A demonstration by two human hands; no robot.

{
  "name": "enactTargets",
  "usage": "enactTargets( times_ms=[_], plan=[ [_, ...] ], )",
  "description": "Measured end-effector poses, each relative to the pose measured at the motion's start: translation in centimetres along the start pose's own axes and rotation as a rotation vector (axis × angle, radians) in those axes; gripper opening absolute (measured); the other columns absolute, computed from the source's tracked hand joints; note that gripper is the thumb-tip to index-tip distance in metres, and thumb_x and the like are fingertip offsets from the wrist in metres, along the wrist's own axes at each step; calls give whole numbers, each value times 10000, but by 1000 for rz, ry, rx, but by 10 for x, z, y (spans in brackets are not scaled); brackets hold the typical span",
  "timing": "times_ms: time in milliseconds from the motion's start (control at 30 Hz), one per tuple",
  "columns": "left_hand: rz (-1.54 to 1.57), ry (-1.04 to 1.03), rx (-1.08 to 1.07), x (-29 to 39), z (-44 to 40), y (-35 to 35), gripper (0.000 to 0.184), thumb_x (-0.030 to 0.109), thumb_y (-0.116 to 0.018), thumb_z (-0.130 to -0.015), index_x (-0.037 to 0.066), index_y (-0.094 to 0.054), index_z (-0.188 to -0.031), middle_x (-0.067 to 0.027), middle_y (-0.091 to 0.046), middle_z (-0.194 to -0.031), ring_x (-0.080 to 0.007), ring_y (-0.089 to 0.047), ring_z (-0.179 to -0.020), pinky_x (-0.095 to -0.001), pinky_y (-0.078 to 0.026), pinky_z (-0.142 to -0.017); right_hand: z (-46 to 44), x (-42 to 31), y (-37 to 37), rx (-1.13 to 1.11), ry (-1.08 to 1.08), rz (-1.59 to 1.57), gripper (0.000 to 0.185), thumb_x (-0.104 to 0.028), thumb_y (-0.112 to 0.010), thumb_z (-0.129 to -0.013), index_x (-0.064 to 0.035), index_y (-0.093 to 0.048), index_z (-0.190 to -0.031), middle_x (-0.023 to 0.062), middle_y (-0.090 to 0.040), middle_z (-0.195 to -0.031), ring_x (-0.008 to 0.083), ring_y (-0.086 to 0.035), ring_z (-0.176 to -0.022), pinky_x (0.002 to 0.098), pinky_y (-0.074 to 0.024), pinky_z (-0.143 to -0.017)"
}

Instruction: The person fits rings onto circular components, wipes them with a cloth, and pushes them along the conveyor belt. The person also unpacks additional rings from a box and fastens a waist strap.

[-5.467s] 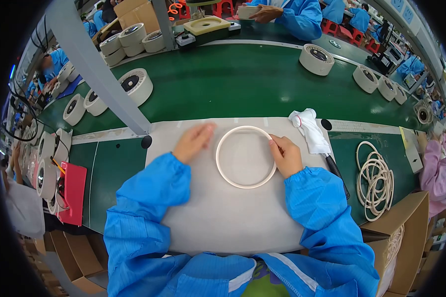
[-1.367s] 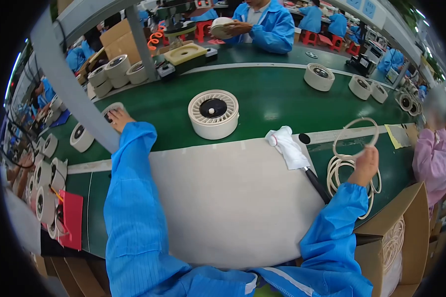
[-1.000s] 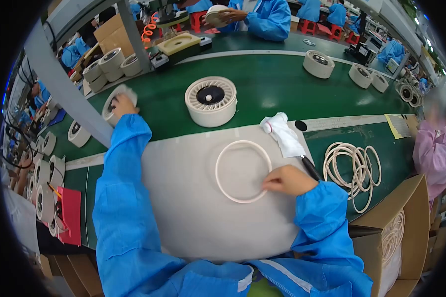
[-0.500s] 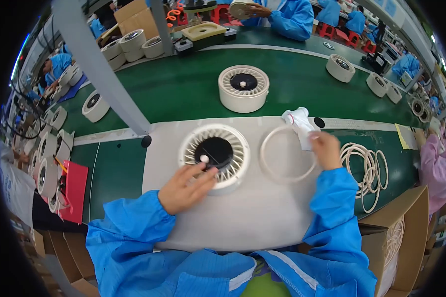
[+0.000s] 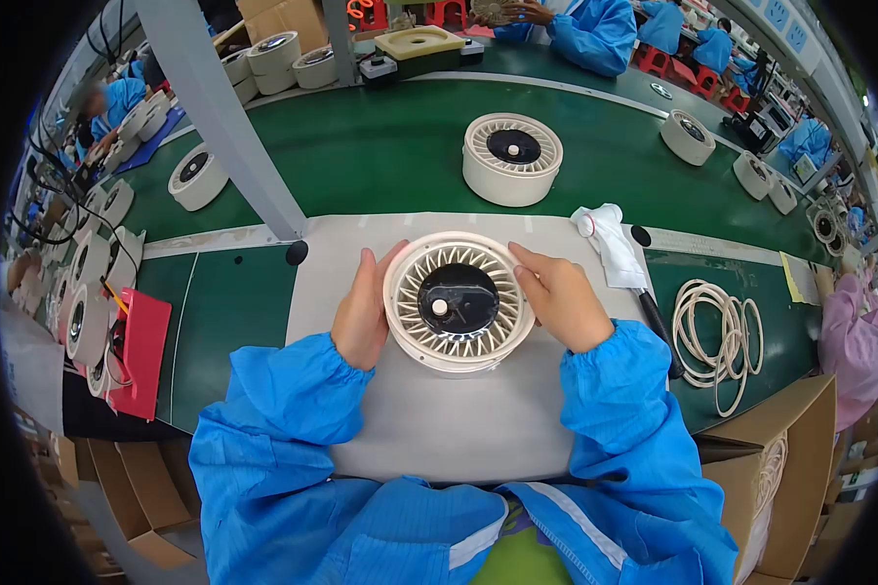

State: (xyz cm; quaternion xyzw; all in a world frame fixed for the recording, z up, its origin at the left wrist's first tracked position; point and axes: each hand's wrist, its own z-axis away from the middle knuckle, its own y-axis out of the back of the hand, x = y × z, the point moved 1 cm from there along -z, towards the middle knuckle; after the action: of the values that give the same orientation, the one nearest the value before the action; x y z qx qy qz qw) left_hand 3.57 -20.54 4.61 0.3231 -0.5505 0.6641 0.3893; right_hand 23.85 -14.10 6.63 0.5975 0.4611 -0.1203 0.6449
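Note:
A round cream fan unit [image 5: 502,317] with radial fins, a black centre and a small white knob lies on the pale mat [image 5: 439,429]. My left hand [image 5: 364,310] presses its palm and fingers against the unit's left side. On the right side, my right hand [image 5: 564,295] grips the rim with thumb and fingers. The thin cream ring cannot be told apart from the unit's rim. Right of the mat lies a pile of cream rings [image 5: 717,331]. A white-wrapped tool [image 5: 613,249] with a black handle rests at the mat's upper right.
Another fan unit [image 5: 512,161] stands on the green belt [image 5: 361,146]. A metal post [image 5: 226,122] rises at the left, by a red bin [image 5: 146,356]. An open cardboard box [image 5: 785,458] is at the lower right. A co-worker [image 5: 590,34] sits across the belt.
The fan unit came from the left of the belt onto the mat, and both my hands are now on it. My right hand has moved left; the loose ring no longer shows separately.

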Motion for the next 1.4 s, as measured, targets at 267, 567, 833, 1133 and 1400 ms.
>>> enactTargets(
  times_ms=[267, 567, 833, 1133, 1400],
  plan=[
    [-750, -160, 8, 13, 2, 2, 432, 306, -304, -919, -28, -431, -1162, -130, -486, -1158, -211, -451, -1082, -285, -345, -907, 2, -15, 4, 51, 57, 433, 255, -119, -514, -802, -74, -579, -1044, 218, -570, -707, 350, -545, -587, 359, -441, -552],
    [-867, -299, -97, -3, -23, 0, 405, 273, -329, -919, -40, -452, -1144, -158, -491, -1133, -191, -438, -1082, -274, -348, -891, -22, -4, 0, 234, 294, 339, 175, -57, -592, -725, -75, -647, -890, 144, -521, -655, 307, -514, -590, 367, -408, -543],
    [-535, -143, -101, -8, -34, -9, 455, 302, -309, -925, -20, -345, -1244, -135, -428, -1214, -167, -413, -1110, -261, -329, -925, -33, -4, -3, 90, 339, 258, 228, 0, -570, -707, -35, -621, -926, 154, -560, -752, 300, -544, -718, 348, -426, -614],
    [-381, -141, -132, -10, -38, -15, 427, 282, -312, -923, -21, -377, -1216, -158, -457, -1175, -229, -432, -1106, -296, -346, -921, -24, 3, -11, -11, 500, 353, 407, 94, -435, -704, 55, -473, -1107, 241, -495, -1092, 358, -463, -1052, 351, -390, -888],
    [-2017, -736, -168, 12, -35, -37, 297, 102, -448, -831, -52, -468, -1085, -221, -530, -987, -375, -420, -1078, -356, -357, -902, -15, -4, -9, -63, 409, 412, 433, 42, -471, -711, 60, -434, -1142, 260, -463, -1132, 371, -436, -1083, 378, -372, -912]
  ],
)
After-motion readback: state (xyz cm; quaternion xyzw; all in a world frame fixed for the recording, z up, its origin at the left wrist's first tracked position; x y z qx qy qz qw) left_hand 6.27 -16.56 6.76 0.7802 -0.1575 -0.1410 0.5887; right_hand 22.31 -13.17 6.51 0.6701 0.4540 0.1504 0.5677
